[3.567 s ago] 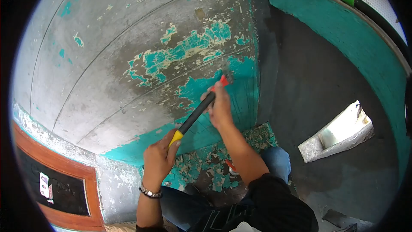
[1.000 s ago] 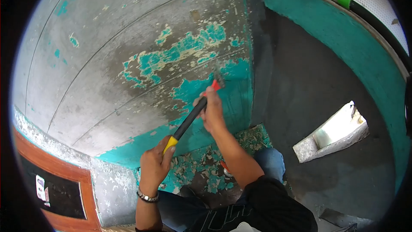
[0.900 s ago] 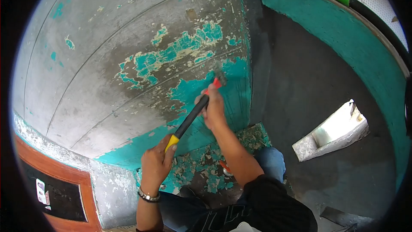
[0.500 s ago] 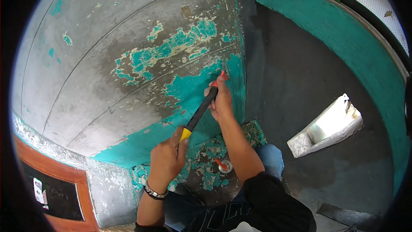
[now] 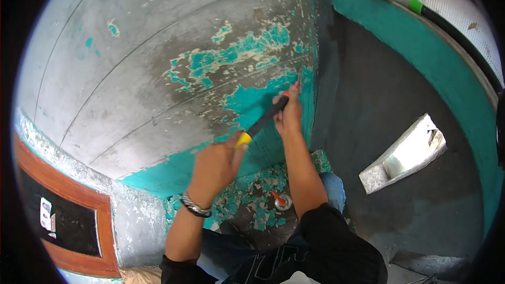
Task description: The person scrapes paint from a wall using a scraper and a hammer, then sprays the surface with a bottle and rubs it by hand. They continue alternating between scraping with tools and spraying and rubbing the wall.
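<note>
My left hand [image 5: 214, 167], with a bracelet at its wrist, is wrapped round the yellow end of a black-handled tool [image 5: 267, 117]. The tool slants up to the right, and its far end is beside my right hand [image 5: 289, 113]. My right hand grips a red-handled scraper [image 5: 295, 88] against the wall, near the corner. The scraper's tip is small and hard to make out. Around it the wall [image 5: 142, 110] carries turquoise paint [image 5: 247, 102], with bare grey surface and ragged paint patches higher up.
Paint flakes [image 5: 236, 192] lie on the floor below, beside a round container [image 5: 283, 202] with an orange-red piece on it. At right are a bent whitish metal piece [image 5: 405, 155] and a curved turquoise wall [image 5: 421, 42]. A brown frame [image 5: 108, 226] stands at lower left.
The wall and both hands appear shifted to the right in the view. The black-handled tool now lies at a flatter slant, and my left hand is blurred. Both hands keep their grips.
</note>
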Demonstrator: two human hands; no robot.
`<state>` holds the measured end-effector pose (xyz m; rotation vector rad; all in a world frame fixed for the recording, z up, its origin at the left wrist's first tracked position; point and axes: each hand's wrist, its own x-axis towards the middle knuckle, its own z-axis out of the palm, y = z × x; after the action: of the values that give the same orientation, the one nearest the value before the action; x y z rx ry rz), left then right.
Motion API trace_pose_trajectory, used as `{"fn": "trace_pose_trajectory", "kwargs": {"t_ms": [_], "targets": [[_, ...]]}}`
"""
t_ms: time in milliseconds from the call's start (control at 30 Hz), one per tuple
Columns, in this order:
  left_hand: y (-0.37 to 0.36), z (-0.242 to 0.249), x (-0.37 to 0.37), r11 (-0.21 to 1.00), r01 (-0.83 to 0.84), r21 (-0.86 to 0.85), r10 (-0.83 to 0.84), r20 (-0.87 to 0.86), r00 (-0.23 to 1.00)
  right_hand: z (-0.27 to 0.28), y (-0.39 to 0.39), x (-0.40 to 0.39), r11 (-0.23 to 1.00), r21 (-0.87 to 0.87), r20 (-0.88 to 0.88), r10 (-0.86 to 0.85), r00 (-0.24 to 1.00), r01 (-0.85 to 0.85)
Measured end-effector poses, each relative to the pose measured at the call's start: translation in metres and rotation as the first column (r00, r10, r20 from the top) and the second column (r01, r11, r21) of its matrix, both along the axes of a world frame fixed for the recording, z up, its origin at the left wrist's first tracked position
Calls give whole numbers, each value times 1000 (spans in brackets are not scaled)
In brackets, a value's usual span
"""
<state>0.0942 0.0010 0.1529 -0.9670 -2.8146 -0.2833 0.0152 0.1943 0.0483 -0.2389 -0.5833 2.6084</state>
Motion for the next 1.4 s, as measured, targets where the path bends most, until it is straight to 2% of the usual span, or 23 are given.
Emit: {"fn": "trace_pose_trajectory", "kwargs": {"t_ms": [100,233,333,433,500,633,733,800,867,933,1000,1033,1100,1200,1267,1333,1400], "targets": [[-6,-15,6,991,34,127,-35,3,999,-5,0,2,995,98,27,6,1000,-9],[3,-18,14,991,40,127,-46,43,998,-12,12,8,992,118,42,30,999,-35],[11,-19,22,1000,7,28,-8,42,999,-16,15,13,993,82,72,81,994,-87],[6,-31,20,997,-7,73,2,74,997,-18,13,11,987,81,118,128,985,-138],[4,-39,22,989,-46,143,37,68,997,-23,10,12,982,138,78,120,990,-130],[1,-25,9,988,-77,132,65,97,993,-20,5,5,982,143,75,112,991,-122],[1,-2,0,993,-43,107,41,21,999,-11,4,2,993,92,35,67,997,-70],[0,21,-13,999,16,29,-16,-15,1000,-7,4,-3,998,6,11,70,997,-70],[-5,29,-21,999,30,34,-30,1,1000,-3,-1,-7,999,-8,1,37,999,-37],[-10,24,-25,998,46,-45,-44,56,997,-3,-4,-6,1000,-22,-10,2,1000,-3],[-12,-1,-14,998,44,45,-46,54,997,-5,-2,-1,998,66,119,0,993,-8],[-12,-13,-6,993,43,112,-50,63,997,-6,1,-1,998,70,118,-8,993,0],[-10,-25,3,988,33,149,-45,78,996,-10,7,5,973,217,255,18,967,-76],[-7,-30,2,980,26,200,-40,65,997,-8,10,6,960,265,280,13,960,-91],[-7,-26,-3,979,48,197,-57,43,997,-2,12,5,966,239,285,28,958,-99],[0,-7,-10,990,73,121,-75,14,997,0,18,3,972,214,291,35,956,-101],[10,10,-20,990,109,89,-111,12,994,6,30,-2,990,138,281,-2,960,-38]]}}
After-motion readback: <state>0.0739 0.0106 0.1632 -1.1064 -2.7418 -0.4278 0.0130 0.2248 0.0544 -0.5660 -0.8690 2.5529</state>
